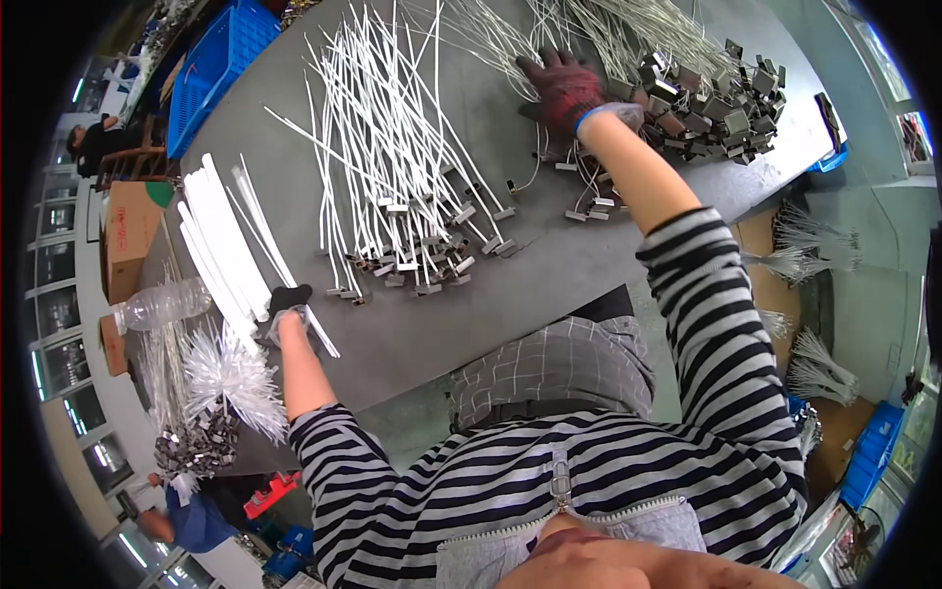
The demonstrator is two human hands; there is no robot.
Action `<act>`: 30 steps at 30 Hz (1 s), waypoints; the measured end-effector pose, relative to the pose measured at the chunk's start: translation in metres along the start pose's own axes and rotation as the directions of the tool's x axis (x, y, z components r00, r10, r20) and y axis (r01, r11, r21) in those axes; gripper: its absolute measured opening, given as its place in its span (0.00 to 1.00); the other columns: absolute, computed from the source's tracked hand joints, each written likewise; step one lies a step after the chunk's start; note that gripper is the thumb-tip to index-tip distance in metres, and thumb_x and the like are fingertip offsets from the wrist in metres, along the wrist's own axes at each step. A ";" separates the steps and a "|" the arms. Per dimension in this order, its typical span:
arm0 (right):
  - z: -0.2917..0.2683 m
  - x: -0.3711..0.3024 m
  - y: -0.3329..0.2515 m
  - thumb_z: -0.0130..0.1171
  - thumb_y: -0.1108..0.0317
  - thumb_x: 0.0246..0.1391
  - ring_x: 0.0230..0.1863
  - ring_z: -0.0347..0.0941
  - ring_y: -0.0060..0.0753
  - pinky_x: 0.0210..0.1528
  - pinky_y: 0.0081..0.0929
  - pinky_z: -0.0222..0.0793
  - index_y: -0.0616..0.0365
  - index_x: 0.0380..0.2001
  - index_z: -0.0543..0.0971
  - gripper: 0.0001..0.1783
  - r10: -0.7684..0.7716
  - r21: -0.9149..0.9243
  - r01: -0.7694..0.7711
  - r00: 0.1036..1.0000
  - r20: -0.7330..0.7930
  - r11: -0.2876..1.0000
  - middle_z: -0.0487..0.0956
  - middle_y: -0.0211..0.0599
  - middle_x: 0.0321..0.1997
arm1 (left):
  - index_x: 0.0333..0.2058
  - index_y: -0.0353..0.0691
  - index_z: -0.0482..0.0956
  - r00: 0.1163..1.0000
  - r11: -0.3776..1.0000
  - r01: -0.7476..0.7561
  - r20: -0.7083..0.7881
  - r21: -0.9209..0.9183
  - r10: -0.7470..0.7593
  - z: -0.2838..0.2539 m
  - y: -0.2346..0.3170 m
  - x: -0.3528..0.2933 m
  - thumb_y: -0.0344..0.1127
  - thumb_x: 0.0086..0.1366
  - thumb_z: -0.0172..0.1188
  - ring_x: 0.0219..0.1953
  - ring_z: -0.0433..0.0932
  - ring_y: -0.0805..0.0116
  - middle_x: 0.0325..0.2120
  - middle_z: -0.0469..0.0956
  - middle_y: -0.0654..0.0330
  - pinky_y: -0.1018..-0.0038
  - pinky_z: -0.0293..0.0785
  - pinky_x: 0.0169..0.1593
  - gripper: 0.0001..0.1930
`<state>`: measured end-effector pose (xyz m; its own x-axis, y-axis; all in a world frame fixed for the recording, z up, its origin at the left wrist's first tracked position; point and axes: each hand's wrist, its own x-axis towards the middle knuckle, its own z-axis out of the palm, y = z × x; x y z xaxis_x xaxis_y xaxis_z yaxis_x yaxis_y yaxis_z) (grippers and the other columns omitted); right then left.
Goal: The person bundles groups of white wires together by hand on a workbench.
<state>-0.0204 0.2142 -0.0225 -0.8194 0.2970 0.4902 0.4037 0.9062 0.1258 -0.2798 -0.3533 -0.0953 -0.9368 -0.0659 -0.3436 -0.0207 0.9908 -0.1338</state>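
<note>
My left hand [290,300], in a dark glove, is closed on thin white tubes [257,221] at the left of the table; a tube end sticks out below it. Beside it lies a stack of thicker white tubes [218,240]. My right hand [566,93], in a red and black glove, reaches to the far side with fingers spread over a bundle of thin wires [491,44]. Wires with small metal clips [594,204] hang out below that hand. Between my hands lies a wide pile of white-sleeved wires [388,147], with metal pieces at their near ends.
A heap of square metal parts on wires [721,108] lies at the far right. At the left edge are a clear plastic bottle [165,304], a tied wire bundle [231,378] and a cardboard box [132,236]. Blue crates [221,64] stand around. Other people are at the left.
</note>
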 end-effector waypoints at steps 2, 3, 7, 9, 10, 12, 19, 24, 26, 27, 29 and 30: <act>-0.002 0.018 0.021 0.57 0.40 0.50 0.49 0.76 0.47 0.47 0.45 0.71 0.49 0.47 0.79 0.30 0.124 0.006 -0.133 0.937 0.327 0.991 0.80 0.45 0.47 | 0.41 0.35 0.82 1.000 1.000 0.001 0.010 0.011 -0.001 -0.010 0.023 -0.017 0.50 0.43 0.65 0.48 0.78 0.46 0.43 0.80 0.43 0.58 0.75 0.50 0.29; -0.006 0.026 0.025 0.54 0.36 0.51 0.45 0.78 0.48 0.43 0.46 0.72 0.47 0.45 0.80 0.30 0.189 -0.014 -0.230 0.758 0.625 0.973 0.81 0.46 0.44 | 0.41 0.35 0.82 1.000 1.000 0.012 0.014 0.008 -0.013 -0.011 0.022 -0.024 0.50 0.43 0.65 0.48 0.78 0.46 0.43 0.80 0.43 0.58 0.75 0.50 0.29; 0.012 0.015 0.049 0.44 0.32 0.54 0.38 0.80 0.51 0.39 0.48 0.72 0.49 0.36 0.84 0.33 0.294 -0.038 -0.330 0.778 0.555 0.943 0.83 0.46 0.35 | 0.33 0.32 0.83 0.996 1.000 -0.004 -0.086 0.019 0.006 -0.008 0.006 -0.016 0.53 0.42 0.71 0.43 0.81 0.49 0.35 0.82 0.44 0.61 0.76 0.46 0.28; 0.001 0.017 0.036 0.48 0.36 0.55 0.42 0.79 0.51 0.40 0.47 0.72 0.51 0.42 0.81 0.31 0.282 0.001 -0.346 0.769 0.574 0.938 0.81 0.47 0.38 | 0.37 0.36 0.84 0.999 1.000 0.012 0.053 0.015 -0.012 -0.002 -0.006 0.000 0.53 0.42 0.67 0.46 0.80 0.48 0.38 0.82 0.45 0.59 0.75 0.49 0.27; -0.003 0.012 0.032 0.51 0.39 0.54 0.44 0.78 0.50 0.42 0.47 0.72 0.51 0.45 0.79 0.29 0.313 0.001 -0.359 0.815 0.488 0.934 0.80 0.48 0.40 | 0.38 0.36 0.84 0.999 1.000 0.001 0.049 0.006 -0.001 -0.002 -0.005 0.001 0.54 0.42 0.67 0.46 0.80 0.48 0.38 0.82 0.45 0.60 0.75 0.48 0.29; -0.016 0.001 0.020 0.54 0.42 0.54 0.46 0.77 0.50 0.43 0.47 0.72 0.52 0.48 0.77 0.28 0.335 0.001 -0.366 0.854 0.398 0.931 0.79 0.48 0.42 | 0.38 0.36 0.84 0.999 1.000 -0.003 0.051 -0.025 0.004 -0.001 -0.006 0.004 0.54 0.41 0.68 0.45 0.80 0.49 0.38 0.82 0.46 0.60 0.75 0.48 0.29; -0.071 -0.086 -0.048 0.62 0.52 0.47 0.38 0.76 0.49 0.39 0.46 0.71 0.52 0.35 0.78 0.17 -0.102 0.287 -0.017 0.913 0.395 0.958 0.78 0.41 0.33 | 0.38 0.31 0.83 0.998 0.998 -0.043 0.047 -0.053 0.045 -0.013 -0.003 -0.007 0.55 0.44 0.70 0.43 0.81 0.49 0.36 0.82 0.45 0.61 0.75 0.45 0.31; -0.065 -0.108 -0.046 0.64 0.54 0.43 0.39 0.76 0.47 0.41 0.42 0.70 0.52 0.26 0.81 0.13 -0.147 0.214 0.048 0.866 0.477 0.976 0.78 0.40 0.33 | 0.27 0.30 0.80 0.989 0.911 0.072 0.146 -0.406 -0.013 -0.023 -0.002 -0.021 0.48 0.50 0.70 0.19 0.77 0.60 0.22 0.78 0.51 0.64 0.73 0.23 0.22; -0.077 -0.112 -0.047 0.64 0.54 0.43 0.39 0.75 0.47 0.42 0.42 0.70 0.52 0.26 0.81 0.13 -0.144 0.289 0.017 0.894 0.425 0.957 0.78 0.39 0.33 | 0.26 0.32 0.77 0.985 0.788 0.128 0.172 -0.602 -0.028 -0.023 -0.007 -0.028 0.40 0.51 0.69 0.18 0.76 0.63 0.19 0.75 0.58 0.72 0.73 0.18 0.16; -0.081 -0.112 -0.046 0.64 0.54 0.43 0.39 0.75 0.47 0.42 0.41 0.70 0.52 0.27 0.80 0.14 -0.137 0.359 -0.007 0.918 0.373 0.933 0.78 0.39 0.34 | 0.29 0.37 0.76 0.983 0.706 0.138 0.185 -0.694 -0.010 -0.010 -0.026 -0.023 0.37 0.55 0.66 0.21 0.76 0.67 0.22 0.76 0.59 0.73 0.74 0.21 0.11; -0.078 -0.124 -0.040 0.64 0.60 0.45 0.39 0.76 0.47 0.41 0.40 0.71 0.53 0.33 0.80 0.12 -0.129 0.397 -0.024 0.927 0.352 0.917 0.79 0.40 0.37 | 0.32 0.38 0.74 0.982 0.631 0.053 0.157 -0.774 0.110 -0.026 0.003 -0.051 0.36 0.56 0.65 0.23 0.77 0.70 0.23 0.76 0.61 0.75 0.74 0.22 0.10; -0.074 -0.132 -0.041 0.64 0.64 0.46 0.39 0.76 0.47 0.41 0.40 0.72 0.53 0.37 0.79 0.13 -0.063 0.512 -0.094 0.958 0.281 0.854 0.79 0.41 0.40 | 0.35 0.39 0.73 0.987 0.598 -0.014 0.086 -0.801 0.138 -0.033 0.005 -0.060 0.36 0.57 0.63 0.24 0.77 0.72 0.24 0.76 0.61 0.76 0.75 0.23 0.10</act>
<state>0.1012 0.1158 -0.0280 -0.9246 0.3115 0.2191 0.2133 0.9002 -0.3796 -0.2354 -0.3403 -0.0450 -0.8973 0.0615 -0.4371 -0.2791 0.6881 0.6697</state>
